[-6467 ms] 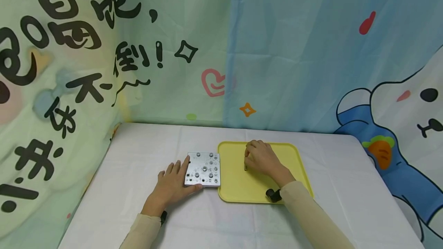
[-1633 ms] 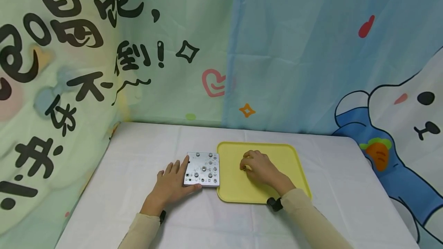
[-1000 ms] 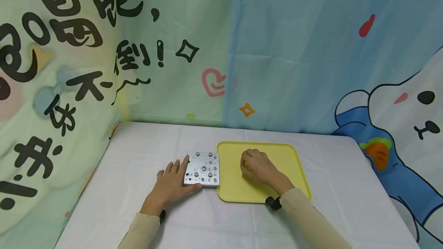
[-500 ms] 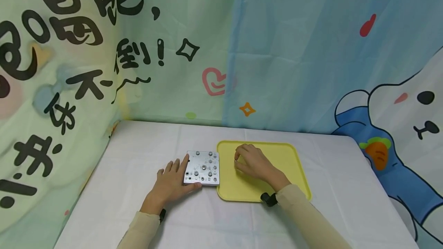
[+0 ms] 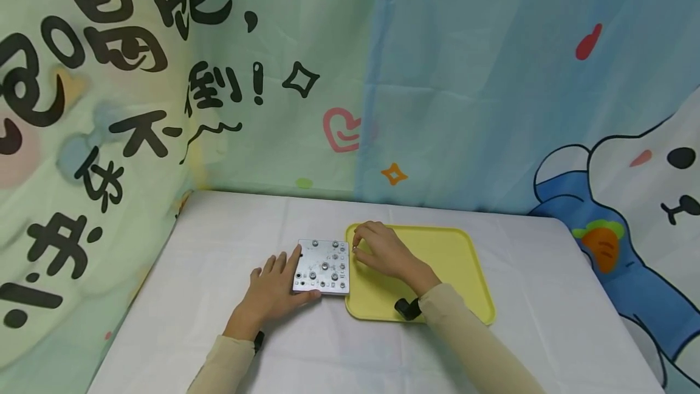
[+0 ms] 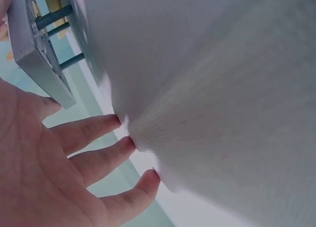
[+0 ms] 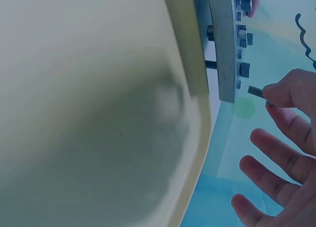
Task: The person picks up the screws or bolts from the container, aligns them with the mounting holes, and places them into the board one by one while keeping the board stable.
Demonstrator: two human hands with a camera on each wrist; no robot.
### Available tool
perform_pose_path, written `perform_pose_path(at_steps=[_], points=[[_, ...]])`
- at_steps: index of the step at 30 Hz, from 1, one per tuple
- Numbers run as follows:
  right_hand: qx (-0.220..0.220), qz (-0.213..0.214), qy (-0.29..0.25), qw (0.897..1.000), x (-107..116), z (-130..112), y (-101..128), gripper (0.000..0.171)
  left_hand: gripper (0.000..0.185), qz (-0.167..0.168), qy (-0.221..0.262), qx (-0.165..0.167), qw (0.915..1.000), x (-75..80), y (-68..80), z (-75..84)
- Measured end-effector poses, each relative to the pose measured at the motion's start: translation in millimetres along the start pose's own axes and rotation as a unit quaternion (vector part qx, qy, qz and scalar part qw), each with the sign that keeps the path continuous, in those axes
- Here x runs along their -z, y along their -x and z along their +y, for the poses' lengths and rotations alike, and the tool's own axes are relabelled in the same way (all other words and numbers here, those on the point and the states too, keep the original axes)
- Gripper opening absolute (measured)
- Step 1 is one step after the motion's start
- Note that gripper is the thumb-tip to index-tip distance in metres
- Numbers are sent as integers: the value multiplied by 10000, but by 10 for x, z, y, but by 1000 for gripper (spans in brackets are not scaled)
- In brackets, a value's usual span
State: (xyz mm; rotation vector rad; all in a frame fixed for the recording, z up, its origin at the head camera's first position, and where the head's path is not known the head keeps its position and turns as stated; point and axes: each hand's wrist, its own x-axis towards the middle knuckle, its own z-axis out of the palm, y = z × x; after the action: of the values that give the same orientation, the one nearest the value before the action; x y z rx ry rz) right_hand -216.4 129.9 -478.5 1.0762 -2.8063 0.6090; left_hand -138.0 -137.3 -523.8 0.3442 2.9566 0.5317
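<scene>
A square metal plate (image 5: 322, 266) with several bolts in it lies on the white table, against the left rim of a yellow tray (image 5: 465, 272). My left hand (image 5: 270, 290) rests flat on the table with straight fingers, its index finger and thumb against the plate's left and near edges (image 6: 42, 76). My right hand (image 5: 377, 251) hovers over the tray's left edge beside the plate. It pinches a small threaded screw (image 7: 256, 91) between thumb and index finger, its tip close to the plate's edge (image 7: 224, 49); the other fingers are spread.
The table (image 5: 229, 224) is covered with a white cloth and walled in by printed curtains at the back (image 5: 437, 78) and left. A black wrist-camera mount (image 5: 406, 307) sits at my right wrist over the tray's near rim.
My right hand has moved left from the tray's middle to its left edge beside the plate, carrying a small screw. My left hand and the plate have stayed put.
</scene>
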Motion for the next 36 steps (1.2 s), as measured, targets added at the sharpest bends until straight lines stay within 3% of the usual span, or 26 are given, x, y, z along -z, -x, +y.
perform_pose_path(at_steps=[18,36], points=[[-271,-213,-161,9993,-176,-13,-176,8,106,31,-15,-15,10000,-5,1,-11],[-267,-201,-135,9993,-202,-35,-187,9,106,90,-8,-20,10000,-24,-6,-25]])
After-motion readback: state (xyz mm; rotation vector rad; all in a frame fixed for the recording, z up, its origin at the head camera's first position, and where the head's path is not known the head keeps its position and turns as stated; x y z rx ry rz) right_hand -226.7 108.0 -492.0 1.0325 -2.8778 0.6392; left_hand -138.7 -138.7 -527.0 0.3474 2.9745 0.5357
